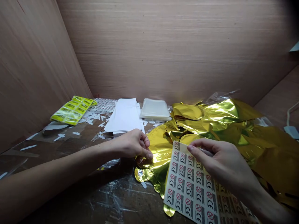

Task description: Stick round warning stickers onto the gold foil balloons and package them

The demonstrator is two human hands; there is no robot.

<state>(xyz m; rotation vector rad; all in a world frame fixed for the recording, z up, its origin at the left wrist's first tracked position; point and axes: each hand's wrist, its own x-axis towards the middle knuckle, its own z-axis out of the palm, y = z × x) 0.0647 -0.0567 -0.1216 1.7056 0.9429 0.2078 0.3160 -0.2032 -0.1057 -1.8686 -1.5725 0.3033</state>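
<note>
My right hand grips the top edge of a sheet of stickers, printed with CE marks and red prohibition signs. The sheet hangs tilted over gold foil, which looks like flat, uninflated foil balloons. My left hand has its fingers curled in, thumb and forefinger together at the left part of the foil. What they pinch, if anything, is too small to make out. Part of the foil lies hidden behind the sticker sheet and my right hand.
Behind my left hand lie a stack of white cards and a pile of clear plastic bags. Yellow barcode labels rest at the left, with another sticker sheet beside them. White paper scraps are scattered around. Wooden panels enclose the table.
</note>
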